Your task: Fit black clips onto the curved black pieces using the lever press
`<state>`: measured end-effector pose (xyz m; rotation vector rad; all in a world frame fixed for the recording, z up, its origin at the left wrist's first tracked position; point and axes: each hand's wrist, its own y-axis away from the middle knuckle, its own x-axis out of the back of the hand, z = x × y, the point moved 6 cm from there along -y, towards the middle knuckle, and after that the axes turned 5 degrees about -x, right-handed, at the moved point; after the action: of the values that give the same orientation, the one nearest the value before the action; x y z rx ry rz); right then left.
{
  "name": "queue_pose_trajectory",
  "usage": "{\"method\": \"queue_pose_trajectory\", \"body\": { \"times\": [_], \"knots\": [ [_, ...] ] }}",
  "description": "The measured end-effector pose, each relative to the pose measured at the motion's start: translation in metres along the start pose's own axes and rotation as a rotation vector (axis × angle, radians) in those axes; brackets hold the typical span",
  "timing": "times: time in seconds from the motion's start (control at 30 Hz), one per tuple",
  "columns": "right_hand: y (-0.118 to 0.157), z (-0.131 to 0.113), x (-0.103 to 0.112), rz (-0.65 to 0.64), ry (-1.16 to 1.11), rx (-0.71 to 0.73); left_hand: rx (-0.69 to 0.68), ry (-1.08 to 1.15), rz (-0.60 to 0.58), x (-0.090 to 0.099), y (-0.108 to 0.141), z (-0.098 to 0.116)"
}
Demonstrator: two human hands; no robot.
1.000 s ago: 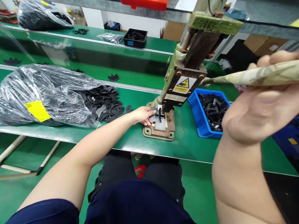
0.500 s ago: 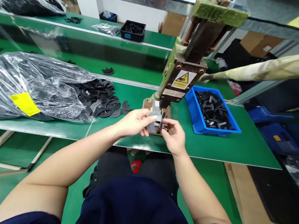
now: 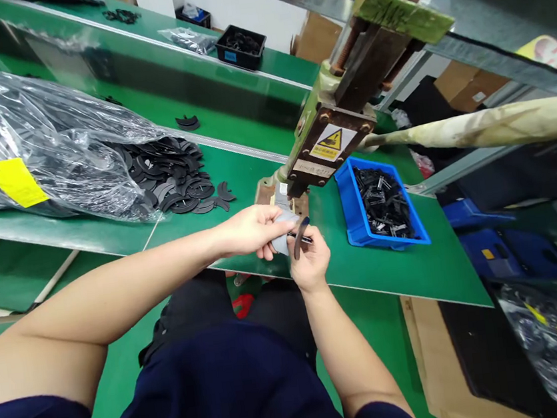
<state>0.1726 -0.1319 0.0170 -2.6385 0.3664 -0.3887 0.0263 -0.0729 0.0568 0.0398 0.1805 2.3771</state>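
Note:
My left hand (image 3: 259, 230) is closed on a grey curved plastic piece (image 3: 281, 243), thumb on top, just in front of the base of a bench press (image 3: 308, 148). Close beside it, my right hand (image 3: 313, 259) pinches a dark curved plastic piece (image 3: 302, 234) that stands on edge against the grey one. A thin dark bit also shows by the right fingers, too small to make out. Whether the two pieces are joined, I cannot tell. Behind the hands, a grey part (image 3: 282, 196) sits on the press base, under its ram.
Left on the green bench (image 3: 234, 174), a clear plastic bag (image 3: 50, 148) spills dark curved pieces (image 3: 179, 180). Right of the press stands a blue bin (image 3: 351, 207) of small black parts. A wrapped bar (image 3: 475, 127) juts from the press to the right. A black bin (image 3: 240, 49) stands farther back.
The right hand has turned, and the dark curved piece now stands out more visibly above its fingers. Both hands stay together before the press. The whole view has shifted slightly.

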Motion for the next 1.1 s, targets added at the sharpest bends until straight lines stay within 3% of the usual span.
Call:
{"method": "queue_pose_trajectory", "body": {
  "times": [0.13,0.3,0.4,0.47,0.6,0.83,0.97,1.03,1.1],
  "knots": [
    [-0.003,-0.001,0.011,-0.042,0.089,0.072,-0.004,-0.09,0.028,0.01,-0.003,-0.01],
    [-0.002,-0.011,0.017,-0.081,0.17,0.18,-0.413,-0.481,0.378,0.025,0.016,0.01],
    [-0.001,-0.014,0.016,-0.095,0.204,0.216,-0.546,-0.699,0.283,0.009,0.021,0.019],
    [0.0,-0.015,0.015,-0.107,0.215,0.233,-0.526,-0.715,0.213,0.003,0.019,0.019],
    [0.005,-0.016,0.018,-0.112,0.2,0.236,-0.385,-0.591,0.189,0.003,0.01,0.011],
    [0.011,-0.004,0.024,-0.054,0.155,0.131,-0.228,-0.156,0.146,0.004,0.004,-0.005],
    [0.008,0.009,0.026,-0.101,0.15,0.094,-0.099,0.055,0.005,0.004,-0.001,-0.02],
    [0.007,0.017,0.035,-0.092,0.164,0.069,-0.078,0.085,0.101,0.023,-0.009,-0.03],
    [0.009,0.029,0.051,-0.034,0.189,0.036,-0.075,0.125,0.313,0.057,-0.022,-0.041]
  ]
}}
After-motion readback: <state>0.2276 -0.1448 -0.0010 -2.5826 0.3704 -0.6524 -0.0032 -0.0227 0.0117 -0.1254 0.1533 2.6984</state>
